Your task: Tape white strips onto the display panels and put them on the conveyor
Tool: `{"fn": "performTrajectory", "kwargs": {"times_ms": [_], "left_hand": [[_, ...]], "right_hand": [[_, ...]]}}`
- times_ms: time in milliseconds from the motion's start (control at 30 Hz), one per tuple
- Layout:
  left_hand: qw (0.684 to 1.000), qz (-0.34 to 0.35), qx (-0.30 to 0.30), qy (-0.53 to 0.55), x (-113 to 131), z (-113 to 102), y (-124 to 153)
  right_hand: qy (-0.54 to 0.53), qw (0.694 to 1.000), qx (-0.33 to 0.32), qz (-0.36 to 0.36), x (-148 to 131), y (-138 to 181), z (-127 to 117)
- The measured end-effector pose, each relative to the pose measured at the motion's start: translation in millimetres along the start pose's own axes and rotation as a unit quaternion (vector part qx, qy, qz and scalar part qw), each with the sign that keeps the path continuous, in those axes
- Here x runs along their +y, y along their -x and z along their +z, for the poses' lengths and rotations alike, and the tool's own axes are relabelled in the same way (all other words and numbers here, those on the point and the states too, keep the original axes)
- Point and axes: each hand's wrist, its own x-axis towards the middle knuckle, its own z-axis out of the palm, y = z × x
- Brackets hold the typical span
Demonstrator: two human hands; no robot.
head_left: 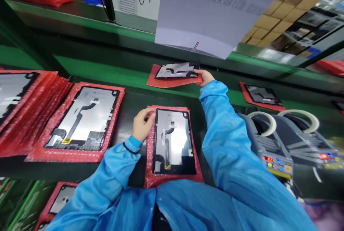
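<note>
A tablet screen panel (176,141), silver-backed with a black flex cable, lies on a red bubble-wrap pouch (172,180) in front of me. My left hand (143,123) has its fingers curled at the pouch's upper left edge, pinching it there. Farther back, my right hand (205,77) is closed on the right end of a second screen panel (177,70). Beneath that panel is another red bubble-wrap pouch (172,82), against the green strip. My right thumb lies over the panel; the fingers underneath are hidden.
To the left lies a larger screen panel (86,116) on red bubble wrap, beside a tall stack of red pouches (37,116). Tape dispensers (266,141) with white rolls stand at right. Another screen panel (262,94) lies behind them. A white sheet (206,15) hangs overhead.
</note>
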Motion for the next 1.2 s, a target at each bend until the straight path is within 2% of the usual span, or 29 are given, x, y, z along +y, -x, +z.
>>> {"fn": "performTrajectory", "kwargs": {"times_ms": [33,100,167,233,300,367,400,467,567,633,733,833,900,967,1033,1100,1133,1200], "left_hand": [[0.996,-0.067,-0.023,0.062,5,5,-2],[0.961,-0.196,-0.086,0.176,20,16,-7],[0.917,-0.276,-0.130,0.259,38,25,-12],[0.896,-0.298,-0.109,0.310,52,31,-17],[0.897,-0.290,-0.031,0.333,60,33,-17],[0.896,-0.285,0.036,0.337,60,32,-13],[0.894,-0.287,0.052,0.339,59,31,-10],[0.892,-0.294,0.037,0.341,54,30,-2],[0.900,-0.304,-0.044,0.310,48,27,9],[0.905,-0.309,-0.095,0.276,45,25,13],[0.913,-0.298,-0.141,0.240,42,20,14],[0.941,-0.258,-0.151,0.159,39,15,13],[0.967,-0.214,-0.132,0.030,36,12,11],[0.974,-0.179,-0.103,-0.090,35,7,8],[0.964,-0.149,-0.089,-0.203,34,3,8],[0.937,-0.109,-0.097,-0.318,36,0,11],[0.919,-0.086,-0.102,-0.372,37,-1,13],[0.893,-0.048,-0.106,-0.434,39,-2,17]], "right_hand": [[-0.042,0.998,-0.016,0.039,-11,17,1],[-0.122,0.987,-0.029,0.104,-27,63,0],[-0.192,0.976,-0.006,0.106,-33,124,-5],[-0.252,0.966,0.000,0.057,-28,193,-13],[-0.268,0.963,0.000,0.017,-15,257,-21],[-0.266,0.963,-0.017,0.043,0,309,-27],[-0.268,0.961,-0.028,0.067,6,328,-29],[-0.282,0.953,-0.042,0.105,17,357,-32],[-0.299,0.945,-0.036,0.127,27,378,-35],[-0.312,0.939,-0.016,0.143,33,382,-42],[-0.324,0.932,0.033,0.160,44,380,-59],[-0.281,0.945,0.073,0.152,53,382,-68],[-0.237,0.958,0.079,0.144,58,387,-66],[-0.183,0.970,0.057,0.150,61,394,-63],[-0.106,0.981,0.029,0.160,64,398,-67],[-0.025,0.988,0.037,0.145,67,398,-81],[-0.002,0.989,0.070,0.127,69,396,-92],[-0.013,0.979,0.180,0.092,73,390,-119]]}}
